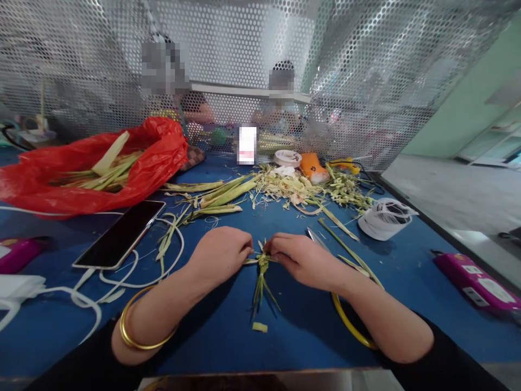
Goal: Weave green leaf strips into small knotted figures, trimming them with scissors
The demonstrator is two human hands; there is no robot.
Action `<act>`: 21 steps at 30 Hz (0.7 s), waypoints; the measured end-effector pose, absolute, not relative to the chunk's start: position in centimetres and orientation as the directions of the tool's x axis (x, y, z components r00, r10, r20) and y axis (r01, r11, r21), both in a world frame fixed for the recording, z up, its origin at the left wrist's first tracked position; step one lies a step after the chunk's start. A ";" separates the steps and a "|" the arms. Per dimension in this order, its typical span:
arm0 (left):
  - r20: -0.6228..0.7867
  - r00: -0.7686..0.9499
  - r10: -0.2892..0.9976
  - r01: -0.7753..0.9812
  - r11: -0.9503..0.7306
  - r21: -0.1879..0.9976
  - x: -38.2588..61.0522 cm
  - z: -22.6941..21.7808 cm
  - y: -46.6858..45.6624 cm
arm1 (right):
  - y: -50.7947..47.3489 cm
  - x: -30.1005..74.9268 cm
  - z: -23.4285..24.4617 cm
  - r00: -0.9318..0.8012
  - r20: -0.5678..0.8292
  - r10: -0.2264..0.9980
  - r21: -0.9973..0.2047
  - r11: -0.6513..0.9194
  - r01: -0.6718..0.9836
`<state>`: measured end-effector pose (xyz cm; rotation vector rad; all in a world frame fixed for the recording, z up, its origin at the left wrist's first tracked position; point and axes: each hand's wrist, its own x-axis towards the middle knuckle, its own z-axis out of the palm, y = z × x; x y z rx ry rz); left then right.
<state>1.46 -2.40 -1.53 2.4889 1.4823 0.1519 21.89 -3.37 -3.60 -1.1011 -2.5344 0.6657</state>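
Note:
My left hand and my right hand meet at the middle of the blue table. Both are closed in a pinch on a small woven piece of green leaf strips. Loose strip ends trail from it toward me, and a cut scrap lies just below them. A gold bangle circles each wrist. Metal scissors lie partly hidden behind my right hand.
A red plastic bag holds leaf strips at the back left. A phone with a white cable lies left. Leaf trimmings, an orange object, a white thread spool and a magenta device lie beyond and right. People sit behind a perforated screen.

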 end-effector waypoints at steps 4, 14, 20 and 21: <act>-0.054 0.460 0.886 0.836 -0.412 0.362 1.4 -1.6 -2.0 | -3.6 21.9 -3.4 -0.670 0.078 0.738 -0.491 0.613 0.619; -0.308 0.398 0.864 0.341 0.173 0.924 3.0 -3.3 -1.8 | -3.5 21.9 -3.7 -0.693 0.143 0.707 -0.429 0.675 0.600; -0.394 0.440 0.807 0.251 0.311 0.917 3.1 -3.7 -1.9 | -3.5 21.7 -3.5 -0.702 0.132 0.700 -0.427 0.679 0.597; -0.402 0.447 0.799 0.248 0.321 0.914 3.0 -3.8 -1.8 | -3.5 21.7 -3.5 -0.695 0.132 0.707 -0.443 0.669 0.596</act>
